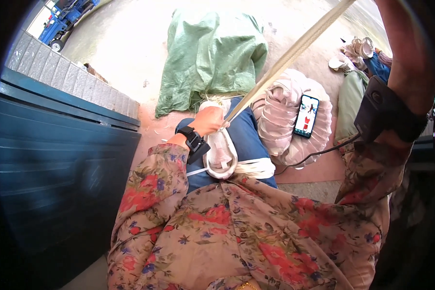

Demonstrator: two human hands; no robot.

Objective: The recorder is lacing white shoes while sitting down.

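My left hand (210, 120) is closed on the far part of a pale shoe (220, 153) with a light woven edge. The shoe lies in my lap over dark blue cloth (250, 133), its opening facing up. From beside my left fingers a long, flat, cream-coloured strip (287, 59) runs taut up to the top right. My right arm (407, 72) is raised along the right side, and its hand lies beyond the picture's edge. Loose pale fibres with a white band (256, 168) lie across the cloth beside the shoe. My left fingertips are partly hidden.
A green woven sack (212, 53) stands ahead. Right of my lap, a phone (306, 116) with a lit screen rests on pale bundled coils (280, 113). A blue door panel (58, 179) stands at left. More pale shoes (357, 50) lie heaped far right, by a greenish sack (350, 99).
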